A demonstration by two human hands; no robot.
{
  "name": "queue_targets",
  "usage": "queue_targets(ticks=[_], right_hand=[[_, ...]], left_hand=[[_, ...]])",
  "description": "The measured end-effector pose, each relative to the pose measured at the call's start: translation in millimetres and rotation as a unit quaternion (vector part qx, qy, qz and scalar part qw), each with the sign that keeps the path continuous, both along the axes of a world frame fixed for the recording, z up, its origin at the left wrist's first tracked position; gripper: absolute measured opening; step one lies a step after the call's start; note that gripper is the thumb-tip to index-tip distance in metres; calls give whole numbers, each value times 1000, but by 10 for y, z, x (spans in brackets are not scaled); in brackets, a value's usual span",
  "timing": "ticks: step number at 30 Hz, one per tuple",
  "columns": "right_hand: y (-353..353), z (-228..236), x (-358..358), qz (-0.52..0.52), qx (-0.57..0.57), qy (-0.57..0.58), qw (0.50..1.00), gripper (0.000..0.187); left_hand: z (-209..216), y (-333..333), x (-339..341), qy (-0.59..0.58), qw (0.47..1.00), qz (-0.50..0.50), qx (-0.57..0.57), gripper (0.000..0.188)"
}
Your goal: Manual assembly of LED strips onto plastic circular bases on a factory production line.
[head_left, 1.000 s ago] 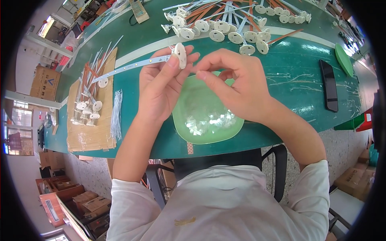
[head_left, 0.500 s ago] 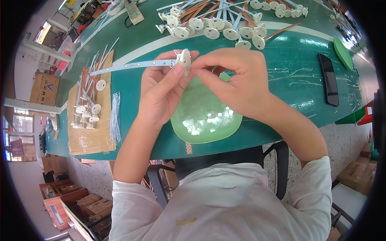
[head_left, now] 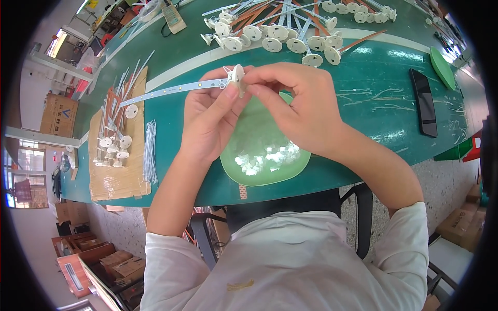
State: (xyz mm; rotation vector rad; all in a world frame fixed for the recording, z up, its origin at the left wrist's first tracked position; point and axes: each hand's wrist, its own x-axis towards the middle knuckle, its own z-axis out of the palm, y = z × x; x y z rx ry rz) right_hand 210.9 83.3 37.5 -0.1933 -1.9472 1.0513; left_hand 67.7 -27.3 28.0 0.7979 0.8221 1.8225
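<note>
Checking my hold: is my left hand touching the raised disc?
Touching: the head view shows your left hand with its thumb against the raised disc.

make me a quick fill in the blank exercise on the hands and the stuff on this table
1. The left hand grips a round white plastic disc, whose pale-blue flat strip extends toward the person's ____.
2. Small shiny pieces lie in a rounded plastic bowl coloured ____.
3. A flat black rectangular device lies on the bowl's ____ side.
4. A bundle of thin white strands lies along the edge of a flat brown sheet made of ____.

Missing words: left; green; right; cardboard.
</note>
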Motion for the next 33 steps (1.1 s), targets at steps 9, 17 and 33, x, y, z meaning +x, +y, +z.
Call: queue_targets(ticks=[9, 17, 33], right_hand=[[15, -20, 4, -46, 119, 27, 991, 9], [-20, -22, 25, -85, 223, 50, 970, 9], [-27, -63, -56, -57, 123, 82, 987, 10]], left_hand=[[7, -1, 13, 10, 1000, 1, 2, 29], [-48, -18, 81, 16, 1000, 17, 15, 31], [-25, 7, 38, -7, 999, 34, 6, 27]])
